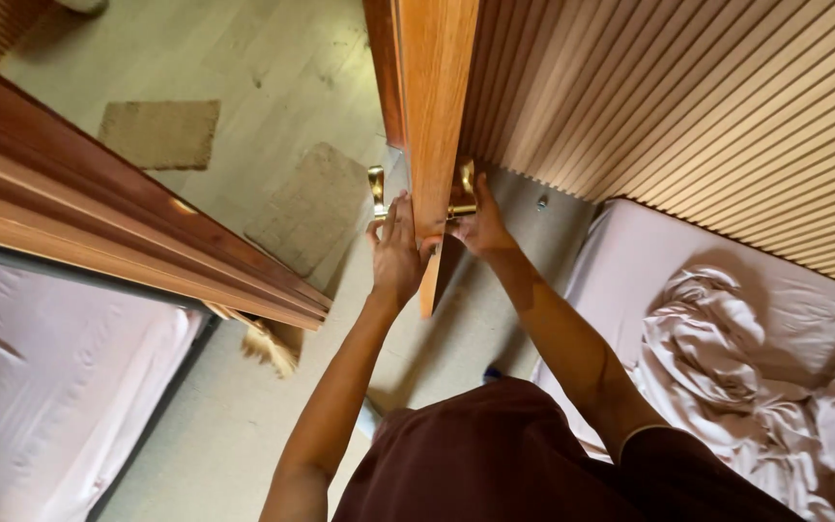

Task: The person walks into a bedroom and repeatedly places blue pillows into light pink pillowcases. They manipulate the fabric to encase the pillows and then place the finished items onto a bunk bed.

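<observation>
The wooden door (434, 106) stands open and is seen edge-on in the middle of the view, reaching from the top of the frame down to its lower corner near the floor. On each face it carries a brass handle: the left handle (377, 189) and the right handle (465, 190).

The left hand (397, 253) lies flat on the left face of the door, just below the left handle, with the fingers stretched upward and not closed on anything. The right hand (482, 228) is at the right handle; its fingers curl around the handle's base, so it seems to grasp it, though part of the grip is hidden by the door edge.

As I judge it, the door is only held between both hands. It is not shut, and it is well apart from the door frame (137, 232) on the left.

On the far floor lie two small mats (159, 133). On the right is a bed with a crumpled sheet (727, 358) below a slatted wall (727, 106). On the near left is another mattress (41, 387).
</observation>
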